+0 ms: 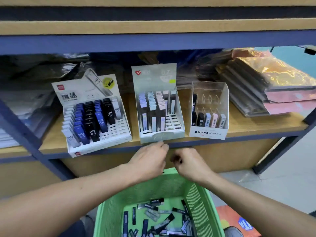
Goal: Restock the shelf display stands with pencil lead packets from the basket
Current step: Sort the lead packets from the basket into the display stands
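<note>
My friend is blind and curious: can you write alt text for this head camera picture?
A person's left hand and right hand hover, fingers curled, between a green basket of pencil lead packets and a wooden shelf. On the shelf stand three display stands, each partly filled: left, middle, right.

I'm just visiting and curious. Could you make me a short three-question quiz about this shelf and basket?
1. True or false: the green basket holds loose lead packets.
2. How many display stands are on the shelf?
3. Which stand has an empty back row? A) left stand B) middle stand C) right stand

Key: 1 true. 2 three. 3 C, where only one dark packet stands at the back row's left end. The left hand and right hand hang above the basket; the right one pinches something dark.
</note>
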A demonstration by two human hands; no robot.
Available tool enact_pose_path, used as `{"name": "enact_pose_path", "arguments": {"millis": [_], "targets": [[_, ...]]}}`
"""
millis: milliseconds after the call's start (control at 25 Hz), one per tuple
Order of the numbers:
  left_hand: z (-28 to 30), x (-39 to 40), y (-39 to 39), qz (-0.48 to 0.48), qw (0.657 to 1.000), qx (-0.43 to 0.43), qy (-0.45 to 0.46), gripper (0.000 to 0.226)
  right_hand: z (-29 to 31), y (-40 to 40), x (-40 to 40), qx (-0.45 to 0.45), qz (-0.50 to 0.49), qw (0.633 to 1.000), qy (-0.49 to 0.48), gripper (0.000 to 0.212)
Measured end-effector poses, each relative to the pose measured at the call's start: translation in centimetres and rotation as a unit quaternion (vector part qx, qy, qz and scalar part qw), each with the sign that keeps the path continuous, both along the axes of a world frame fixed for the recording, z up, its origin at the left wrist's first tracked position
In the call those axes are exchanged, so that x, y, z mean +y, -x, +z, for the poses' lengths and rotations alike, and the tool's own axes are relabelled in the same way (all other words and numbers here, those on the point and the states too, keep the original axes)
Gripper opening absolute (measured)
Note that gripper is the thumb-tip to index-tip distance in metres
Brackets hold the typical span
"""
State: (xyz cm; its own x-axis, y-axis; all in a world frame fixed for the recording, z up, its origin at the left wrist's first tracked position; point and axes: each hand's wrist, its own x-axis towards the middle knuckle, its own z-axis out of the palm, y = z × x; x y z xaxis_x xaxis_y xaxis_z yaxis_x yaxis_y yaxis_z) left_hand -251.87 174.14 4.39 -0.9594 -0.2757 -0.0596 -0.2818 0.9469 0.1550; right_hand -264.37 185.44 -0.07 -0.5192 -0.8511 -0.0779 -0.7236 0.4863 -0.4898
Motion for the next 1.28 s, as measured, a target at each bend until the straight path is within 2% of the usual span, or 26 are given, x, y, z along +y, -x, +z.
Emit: {"name": "enact_pose_path", "arguments": {"millis": [200,320,520,560,640,800,920,1160,1280], "targets": [[-7.6,0.4,-5.9,0.056,0.985,-0.155,-0.041,0.031,-7.6,-5.1,-1.3,-0.017,0.072,0.983,-0.168,0.031],[-12.2,0.1,-7.6,0.094,0.972,-0.196,-0.088,0.04,-12.5,-7.5,-1.6,-0.036,0.096,0.968,-0.23,0.033],[-20.1,0.2,-9.5,0.169,0.938,-0.258,-0.158,0.042,-18.1,-9.0,-1.6,-0.014,0.17,0.937,-0.304,0.034],[-21.6,0.5,-9.9,0.179,0.928,-0.281,-0.169,0.044,-19.3,-9.0,-1.4,-0.009,0.18,0.932,-0.315,0.039],[-24.4,1.1,-10.6,0.199,0.904,-0.328,-0.19,0.053,-21.8,-8.9,-0.4,0.008,0.199,0.915,-0.351,0.063],[-28.4,2.5,-11.3,0.169,0.891,-0.385,-0.172,0.105,-24.7,-8.6,2.6,0.081,0.275,0.841,-0.459,0.116],[-30.3,4.1,-11.4,0.144,0.898,-0.395,-0.127,0.119,-25.8,-8.7,3.9,0.1,0.288,0.823,-0.479,0.129],[-31.7,6.0,-11.1,0.118,0.894,-0.428,-0.067,0.132,-26.1,-8.6,4.4,0.098,0.319,0.815,-0.473,0.129],[-31.6,5.9,-11.0,0.103,0.901,-0.418,-0.048,0.133,-25.8,-8.8,3.9,0.094,0.306,0.84,-0.438,0.118]]}}
